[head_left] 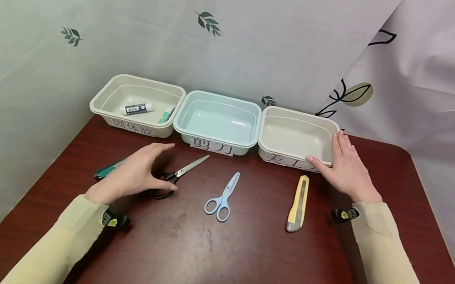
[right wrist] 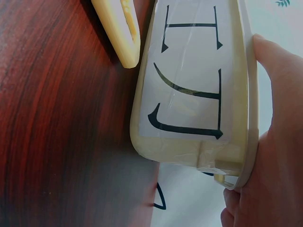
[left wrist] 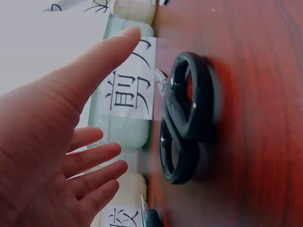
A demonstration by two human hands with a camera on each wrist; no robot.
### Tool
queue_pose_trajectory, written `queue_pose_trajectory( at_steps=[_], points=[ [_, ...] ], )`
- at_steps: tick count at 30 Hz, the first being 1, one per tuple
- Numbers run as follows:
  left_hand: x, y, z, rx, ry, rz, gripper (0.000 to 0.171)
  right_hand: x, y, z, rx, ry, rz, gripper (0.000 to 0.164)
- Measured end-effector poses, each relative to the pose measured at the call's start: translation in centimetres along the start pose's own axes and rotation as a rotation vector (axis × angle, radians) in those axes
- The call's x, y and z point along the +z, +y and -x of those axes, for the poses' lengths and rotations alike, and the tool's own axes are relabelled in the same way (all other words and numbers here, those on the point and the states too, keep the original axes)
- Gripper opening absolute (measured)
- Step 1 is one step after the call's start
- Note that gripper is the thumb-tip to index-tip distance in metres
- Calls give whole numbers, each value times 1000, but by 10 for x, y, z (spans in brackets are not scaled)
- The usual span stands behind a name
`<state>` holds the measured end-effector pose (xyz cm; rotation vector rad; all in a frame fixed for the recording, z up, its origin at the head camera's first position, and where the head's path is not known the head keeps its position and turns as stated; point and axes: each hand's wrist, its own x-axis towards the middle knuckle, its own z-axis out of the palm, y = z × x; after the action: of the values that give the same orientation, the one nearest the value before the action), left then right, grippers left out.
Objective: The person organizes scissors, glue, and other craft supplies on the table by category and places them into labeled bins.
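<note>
My left hand (head_left: 134, 171), thumb and fingers spread, is over the table beside the black-handled scissors (head_left: 181, 173). In the left wrist view a gap shows between that hand and the scissors' black handles (left wrist: 199, 101). A teal-and-black tool (head_left: 105, 172) is partly hidden behind the left hand. My right hand (head_left: 348, 168) rests at the right front corner of the right cream bin (head_left: 299, 115). Its thumb touches the front rim, and the straight fingers lie along the side. A yellow utility knife (head_left: 298, 205) lies in front of that bin.
Light blue scissors (head_left: 225, 198) lie mid-table. A light blue bin (head_left: 215, 136) stands between the right bin and a left cream bin (head_left: 100, 105), which holds a glue stick (head_left: 137, 109) and a small green-and-white item (head_left: 165, 116). Paper labels are on the bins' fronts. A curtain (head_left: 240, 34) hangs behind.
</note>
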<state>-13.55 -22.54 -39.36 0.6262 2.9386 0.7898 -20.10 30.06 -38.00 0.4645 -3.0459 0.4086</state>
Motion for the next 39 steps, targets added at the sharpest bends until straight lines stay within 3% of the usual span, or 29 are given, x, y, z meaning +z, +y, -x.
queue_pose_trajectory(
  at_steps=[10,21,34,39],
  points=[
    [8,-7,6,38,-12,-31,105,1,0,0,6,-2,-3,104],
    [13,-9,14,33,-27,-30,97,0,0,0,7,0,-2,104],
    [8,-4,10,74,-39,-65,72,1,0,1,10,3,-3,103],
    [5,-3,7,50,-45,-103,68,1,0,0,8,2,-1,103]
  ],
)
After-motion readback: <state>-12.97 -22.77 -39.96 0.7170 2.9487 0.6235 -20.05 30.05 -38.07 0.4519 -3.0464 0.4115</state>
